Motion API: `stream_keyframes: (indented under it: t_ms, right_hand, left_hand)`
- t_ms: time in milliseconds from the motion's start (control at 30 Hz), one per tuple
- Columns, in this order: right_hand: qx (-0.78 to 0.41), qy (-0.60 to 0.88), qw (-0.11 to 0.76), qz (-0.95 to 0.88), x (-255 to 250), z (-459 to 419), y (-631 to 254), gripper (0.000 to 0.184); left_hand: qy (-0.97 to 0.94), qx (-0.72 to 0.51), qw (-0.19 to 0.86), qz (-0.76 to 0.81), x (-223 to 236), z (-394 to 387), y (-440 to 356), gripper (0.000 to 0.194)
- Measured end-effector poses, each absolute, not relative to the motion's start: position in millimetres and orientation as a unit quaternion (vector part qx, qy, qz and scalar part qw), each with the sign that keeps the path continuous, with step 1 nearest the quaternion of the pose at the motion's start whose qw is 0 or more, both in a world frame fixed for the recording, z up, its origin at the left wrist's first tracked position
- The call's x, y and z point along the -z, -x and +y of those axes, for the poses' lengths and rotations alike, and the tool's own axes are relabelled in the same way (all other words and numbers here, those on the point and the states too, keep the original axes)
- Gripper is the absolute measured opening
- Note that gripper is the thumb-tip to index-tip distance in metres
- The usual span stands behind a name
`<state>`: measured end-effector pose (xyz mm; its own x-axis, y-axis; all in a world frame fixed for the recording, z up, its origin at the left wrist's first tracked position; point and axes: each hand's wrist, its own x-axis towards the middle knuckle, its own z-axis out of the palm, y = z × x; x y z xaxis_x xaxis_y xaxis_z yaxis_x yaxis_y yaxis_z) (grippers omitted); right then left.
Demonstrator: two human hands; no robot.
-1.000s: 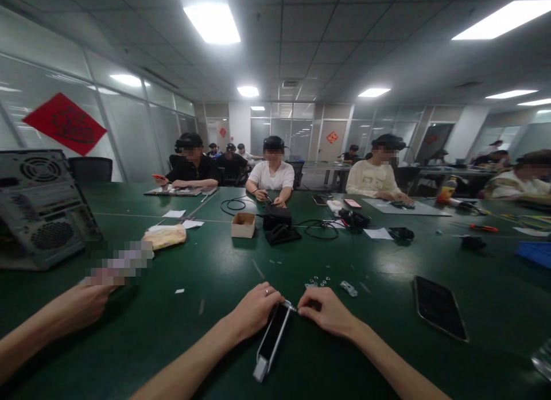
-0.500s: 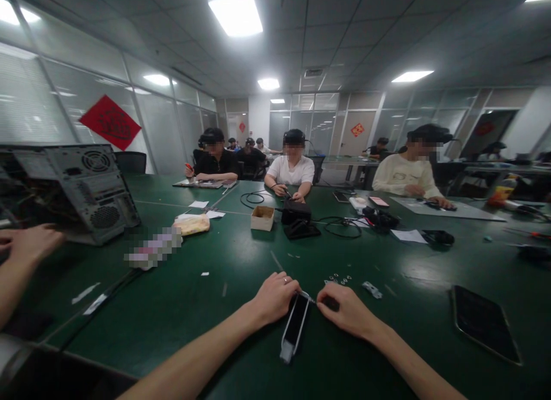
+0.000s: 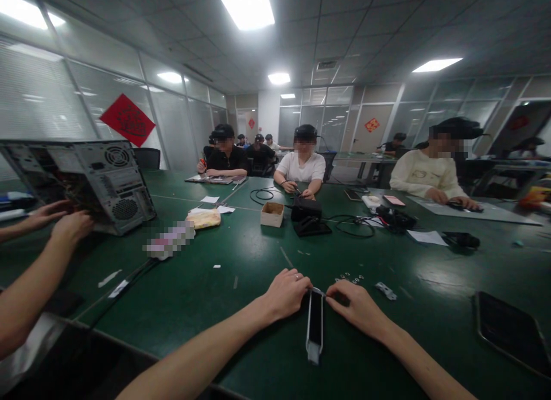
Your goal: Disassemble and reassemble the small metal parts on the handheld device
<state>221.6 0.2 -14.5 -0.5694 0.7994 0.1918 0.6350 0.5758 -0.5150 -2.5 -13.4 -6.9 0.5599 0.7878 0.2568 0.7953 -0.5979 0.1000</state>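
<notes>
The narrow black-and-silver bar (image 3: 315,325) lay on the green tabletop (image 3: 241,337) close to its near edge, pointing almost straight at the wearer, where a second earlier it had slanted. The left hand (image 3: 286,294) and right hand (image 3: 350,309) met at its far end, each grip closed on it from either side, with a thin bright metal strip (image 3: 317,290) crossing that end between them. The bar showed a flat dark face inside a smooth metal frame. Just past the right hand lay a scatter of small metal washers (image 3: 350,279) and a stamped metal bracket (image 3: 385,291). A black phone (image 3: 510,334) lay toward the right edge. At the left, a co-worker's two hands (image 3: 71,226) had come up to an open computer case (image 3: 116,187) of vented grey steel.
</notes>
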Motion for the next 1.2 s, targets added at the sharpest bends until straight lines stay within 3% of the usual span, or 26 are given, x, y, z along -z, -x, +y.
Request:
stream_keyframes:
  t_ms: [833, 1200]
  right_hand:
    - [-0.191, 0.430, 0.214, -0.856, 17, -2, -221, 0.017]
    - [-0.057, 0.337, 0.340, -0.876, 20, 0, -210, 0.020]
  left_hand:
    - [0.915, 0.126, -0.009, -0.384, 8, -14, 2, 0.015]
    - [0.922, 0.109, -0.034, -0.371, 7, -6, 22, 0.016]
